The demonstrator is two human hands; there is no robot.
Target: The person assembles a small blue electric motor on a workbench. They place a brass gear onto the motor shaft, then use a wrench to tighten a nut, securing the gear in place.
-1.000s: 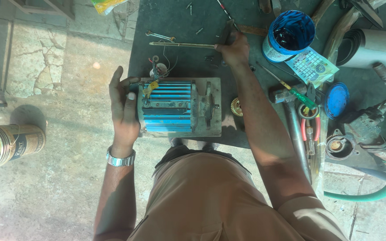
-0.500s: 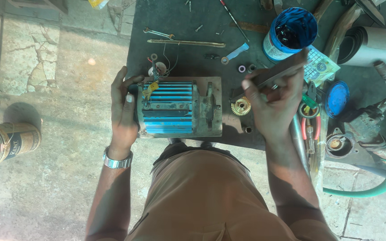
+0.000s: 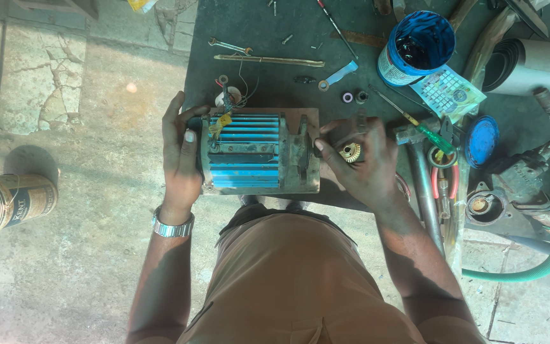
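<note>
Right hand (image 3: 361, 162) lowered to motor | blue motor (image 3: 259, 153) between both hands

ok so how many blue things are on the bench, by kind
finned blue motor housing, left hand on its end, right hand at the other end: 1
open blue tin: 1
round blue lid: 1
light blue flat spanner: 1
total: 4
</note>
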